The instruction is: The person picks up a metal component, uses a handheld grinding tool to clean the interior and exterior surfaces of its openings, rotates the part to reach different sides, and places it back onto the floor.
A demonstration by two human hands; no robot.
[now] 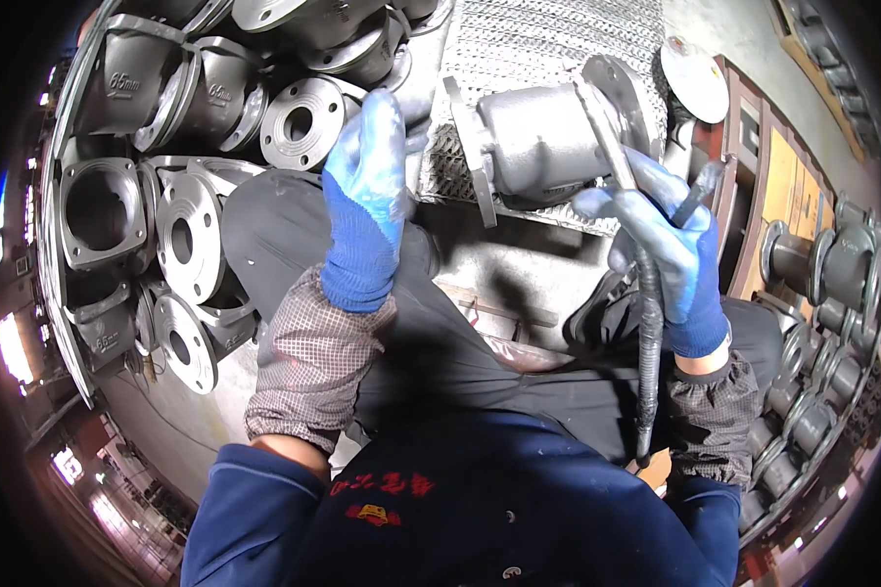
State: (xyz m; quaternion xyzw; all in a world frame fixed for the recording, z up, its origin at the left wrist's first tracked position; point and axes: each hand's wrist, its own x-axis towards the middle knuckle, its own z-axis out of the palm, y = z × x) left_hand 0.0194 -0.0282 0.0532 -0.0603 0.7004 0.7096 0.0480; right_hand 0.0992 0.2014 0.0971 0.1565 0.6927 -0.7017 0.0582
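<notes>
My left hand (367,186), in a blue coated glove, is raised with its fingers stretched away from me and holds nothing. It is beside a round grey flange (282,122) on the left pile. My right hand (666,235), gloved alike, has its fingers around a long grey rod (648,323) with a ribbed, wrapped lower part. The rod's far end crosses the right flange of a grey metal valve body (538,137). That casting lies on its side in front of me, a flange at each end, on a rough patterned surface (499,44).
Several similar castings (191,235) are stacked at the left behind a metal rim. More flanged castings (842,264) are piled on the right. A white round disc (695,78) stands at the far right, near a brown wooden panel (788,186).
</notes>
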